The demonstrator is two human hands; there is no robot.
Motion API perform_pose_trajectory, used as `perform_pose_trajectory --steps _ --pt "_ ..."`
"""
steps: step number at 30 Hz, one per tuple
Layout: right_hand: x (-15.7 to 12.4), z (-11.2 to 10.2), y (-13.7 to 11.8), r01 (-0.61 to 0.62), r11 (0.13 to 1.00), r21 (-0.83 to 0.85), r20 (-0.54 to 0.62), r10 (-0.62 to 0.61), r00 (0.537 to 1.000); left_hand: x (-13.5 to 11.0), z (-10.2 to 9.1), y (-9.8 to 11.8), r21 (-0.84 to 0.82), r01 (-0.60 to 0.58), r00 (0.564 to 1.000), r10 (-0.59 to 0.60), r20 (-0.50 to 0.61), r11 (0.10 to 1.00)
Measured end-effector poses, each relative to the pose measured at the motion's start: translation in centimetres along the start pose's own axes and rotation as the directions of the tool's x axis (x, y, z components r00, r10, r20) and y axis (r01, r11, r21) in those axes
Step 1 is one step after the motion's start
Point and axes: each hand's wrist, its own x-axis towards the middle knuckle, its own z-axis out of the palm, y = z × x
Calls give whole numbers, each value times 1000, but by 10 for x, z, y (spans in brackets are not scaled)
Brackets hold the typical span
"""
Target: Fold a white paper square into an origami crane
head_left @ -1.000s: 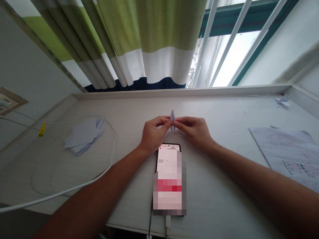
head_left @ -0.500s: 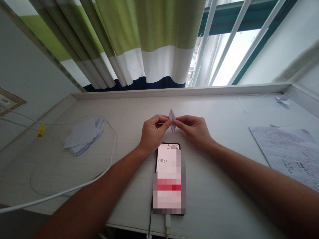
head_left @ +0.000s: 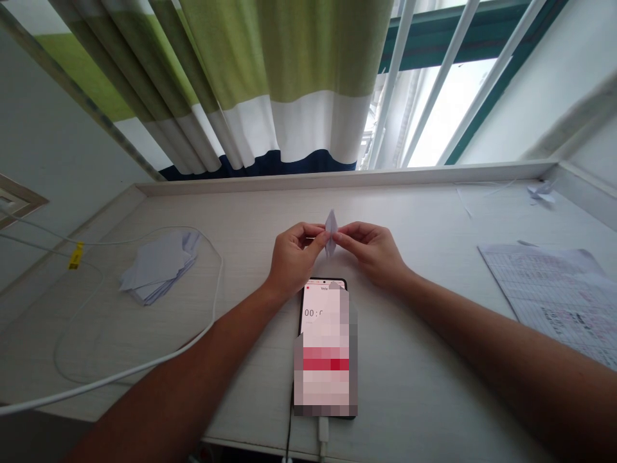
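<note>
Between my two hands stands a small piece of folded white paper (head_left: 331, 222), upright with pointed top and bottom ends. My left hand (head_left: 297, 254) pinches its left side between thumb and fingers. On the opposite side, my right hand (head_left: 373, 251) grips it in the same way, thumb and fingertips together. Both hands are just above the white desk, beyond a phone (head_left: 326, 347) that lies face up with a timer on its partly blurred screen.
Left of my hands lies a stack of white paper sheets (head_left: 157, 267), with a white cable (head_left: 219, 283) looping round it and across my left forearm. A written sheet (head_left: 549, 289) lies at right. Crumpled paper (head_left: 542, 191) sits in the far right corner, below a barred window.
The folded paper has turned slightly between my fingers, and both hands have shifted a little to the left. The whole view has moved slightly too.
</note>
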Motion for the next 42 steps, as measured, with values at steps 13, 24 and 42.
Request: perform_pose_trajectory --steps 13,24,42 --pt "1 -3 2 -18 999 -28 -3 18 1000 0 0 0 -44 39 999 -38 10 998" --pt "3 -1 7 39 998 43 -46 -37 998 2 1 -2 -112 57 998 -59 -12 992" --pt "0 -2 2 18 999 -42 10 -18 1000 2 -5 2 -124 227 953 -194 231 966"
